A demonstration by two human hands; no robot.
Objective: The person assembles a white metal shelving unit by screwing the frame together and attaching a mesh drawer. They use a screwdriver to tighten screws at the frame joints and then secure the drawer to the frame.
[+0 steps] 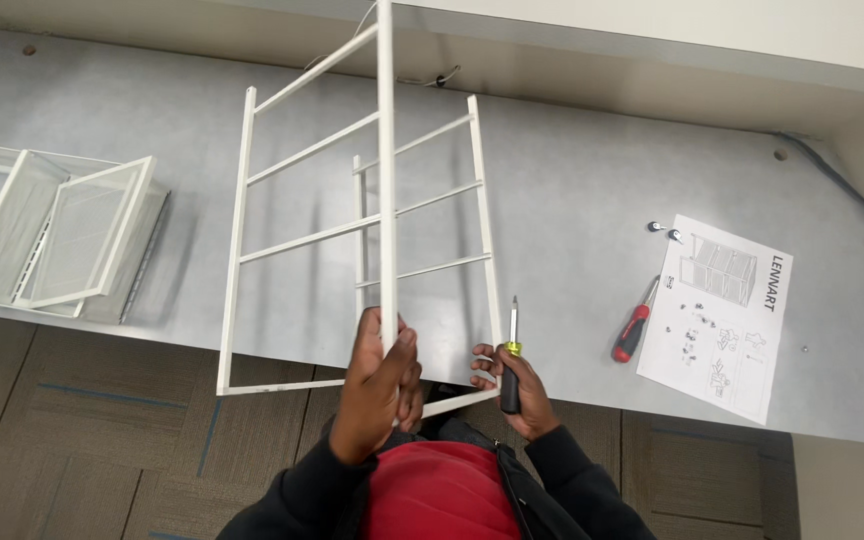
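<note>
A white metal ladder-like frame (304, 240) stands over the near edge of the grey table (572, 200), two side panels joined by rails. My left hand (380, 385) grips one upright post of it near its lower end. My right hand (515, 385) holds a screwdriver (510, 365) with a black and yellow handle, its tip pointing up beside the frame's right post, while its fingers touch the lower rail.
White mesh baskets (52, 235) lie at the table's left. A red-handled screwdriver (634, 328), a sheet of assembly instructions (722, 315) and two small screws (664, 231) lie at the right. A black cable (837, 178) runs at the far right corner. Carpet tiles (82, 430) below.
</note>
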